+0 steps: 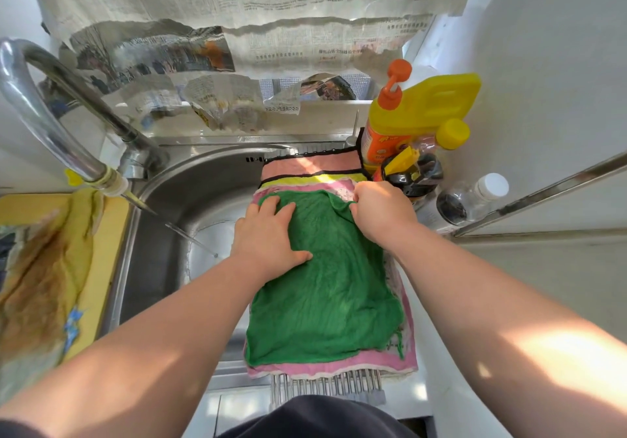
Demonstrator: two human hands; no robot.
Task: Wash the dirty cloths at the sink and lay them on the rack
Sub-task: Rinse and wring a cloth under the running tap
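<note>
1. The sink [203,183] lies open along the left edge of the green cloth [325,288]. A hard tug could probably slide the cloth off the rack [325,386] into the basin.
2. The green cloth lies flat on the rack, over a pink cloth [339,364]. Its long axis runs from the person toward the back wall.
3. The left hand [268,237] presses it with spread fingers, and the right hand [380,210] pinches the bunched far-right corner.

hands [268,237] [383,215] 2 | green cloth [332,295] 1 | rack [325,386] 1 | sink [203,179] 1 | faucet [40,111] 1 | pump bottle [386,132] 1
</note>
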